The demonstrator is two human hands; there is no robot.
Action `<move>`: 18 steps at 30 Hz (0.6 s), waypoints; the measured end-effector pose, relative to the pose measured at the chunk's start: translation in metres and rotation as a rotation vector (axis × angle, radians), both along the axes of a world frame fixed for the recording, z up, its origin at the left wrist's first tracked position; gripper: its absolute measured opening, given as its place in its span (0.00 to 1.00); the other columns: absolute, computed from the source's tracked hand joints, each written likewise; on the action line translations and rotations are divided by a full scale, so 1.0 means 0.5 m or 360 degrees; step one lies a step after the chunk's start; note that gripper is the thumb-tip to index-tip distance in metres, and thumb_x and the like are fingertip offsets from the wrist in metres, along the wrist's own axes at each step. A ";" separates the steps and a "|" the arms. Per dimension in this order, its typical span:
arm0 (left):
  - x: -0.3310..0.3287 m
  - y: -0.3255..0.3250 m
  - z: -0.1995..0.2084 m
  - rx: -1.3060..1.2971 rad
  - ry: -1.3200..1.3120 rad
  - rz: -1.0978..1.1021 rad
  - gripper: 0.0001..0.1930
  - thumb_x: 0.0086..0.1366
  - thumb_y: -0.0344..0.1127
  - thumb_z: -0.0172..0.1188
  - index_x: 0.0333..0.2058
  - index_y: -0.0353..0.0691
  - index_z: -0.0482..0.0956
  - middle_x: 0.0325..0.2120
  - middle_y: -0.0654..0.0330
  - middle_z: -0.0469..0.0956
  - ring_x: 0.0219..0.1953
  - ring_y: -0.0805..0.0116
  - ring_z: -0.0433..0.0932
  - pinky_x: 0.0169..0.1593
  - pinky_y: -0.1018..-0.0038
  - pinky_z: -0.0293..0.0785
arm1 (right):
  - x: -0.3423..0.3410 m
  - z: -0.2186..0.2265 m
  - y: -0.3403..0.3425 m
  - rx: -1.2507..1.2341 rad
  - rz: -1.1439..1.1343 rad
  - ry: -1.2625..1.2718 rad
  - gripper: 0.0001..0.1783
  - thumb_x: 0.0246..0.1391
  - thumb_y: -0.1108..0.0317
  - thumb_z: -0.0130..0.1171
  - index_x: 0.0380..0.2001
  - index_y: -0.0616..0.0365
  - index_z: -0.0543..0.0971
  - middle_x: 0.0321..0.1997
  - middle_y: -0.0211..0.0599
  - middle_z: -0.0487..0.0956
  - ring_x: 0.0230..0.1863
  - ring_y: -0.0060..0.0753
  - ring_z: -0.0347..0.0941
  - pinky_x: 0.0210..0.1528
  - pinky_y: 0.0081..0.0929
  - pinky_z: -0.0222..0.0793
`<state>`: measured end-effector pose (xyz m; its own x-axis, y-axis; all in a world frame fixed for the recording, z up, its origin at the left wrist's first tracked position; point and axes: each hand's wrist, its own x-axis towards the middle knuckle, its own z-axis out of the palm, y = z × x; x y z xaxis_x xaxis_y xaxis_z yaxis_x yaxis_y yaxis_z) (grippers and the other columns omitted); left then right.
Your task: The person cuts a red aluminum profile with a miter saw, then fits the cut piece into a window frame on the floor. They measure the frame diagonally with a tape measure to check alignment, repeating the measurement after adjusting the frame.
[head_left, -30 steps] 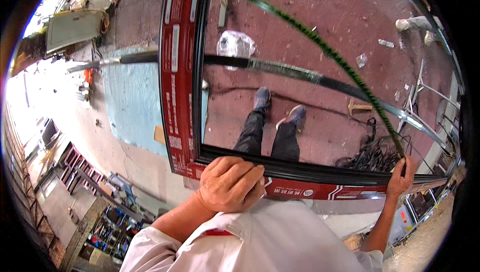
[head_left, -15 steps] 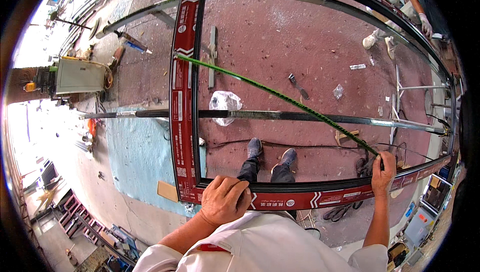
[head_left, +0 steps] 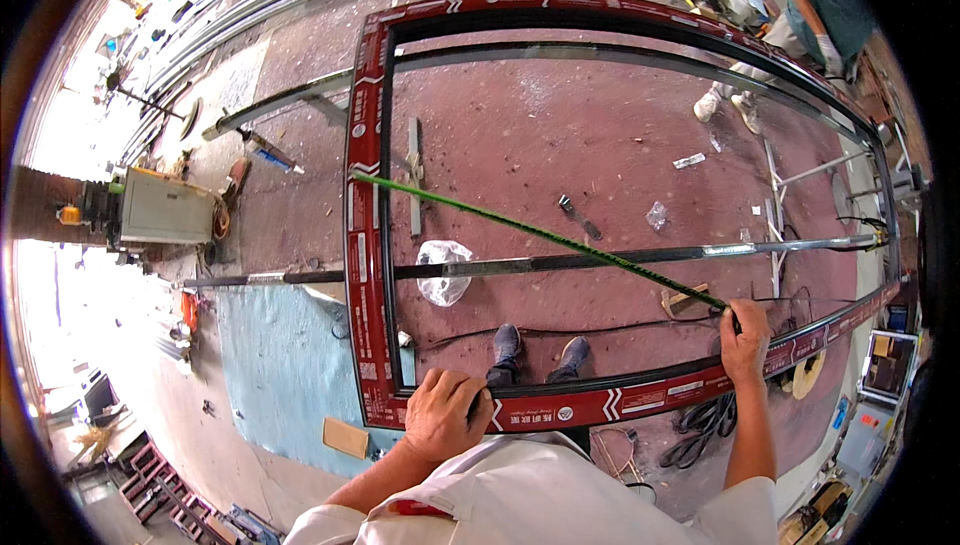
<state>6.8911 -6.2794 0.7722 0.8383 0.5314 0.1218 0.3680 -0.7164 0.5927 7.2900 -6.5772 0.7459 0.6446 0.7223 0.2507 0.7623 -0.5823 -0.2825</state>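
Note:
A large rectangular window frame (head_left: 375, 345), black with red printed film, lies in front of me. Across its left part runs a long, narrow green tape measure (head_left: 520, 227) with dark marks along its length. Its far end rests over the left side of the frame; the near end goes into my right hand (head_left: 745, 340), closed around it beside the near rail. A bit of something dark shows between those fingers. My left hand (head_left: 445, 415) is curled over the near rail close to the left corner, its fingertips partly hidden.
Metal bars (head_left: 560, 263) run beneath the frame. On the red floor lie a plastic bag (head_left: 443, 275), a scraper-like tool (head_left: 580, 217) and a black cable (head_left: 700, 430). A co-worker's gloved hand (head_left: 830, 55) shows far right. A pale cabinet (head_left: 165, 207) stands left.
My view has shifted, so the frame's far rail now shows fully and things sit lower in the picture. Both hands keep their holds; the tape measure still lies across the frame.

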 end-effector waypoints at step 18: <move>0.014 -0.026 -0.015 0.0190 0.0039 -0.0005 0.08 0.58 0.30 0.67 0.37 0.40 0.85 0.31 0.53 0.78 0.36 0.48 0.77 0.40 0.56 0.74 | 0.015 0.013 -0.011 0.0050 -0.0020 0.0009 0.08 0.56 0.70 0.66 0.38 0.59 0.83 0.39 0.44 0.84 0.42 0.51 0.81 0.46 0.47 0.76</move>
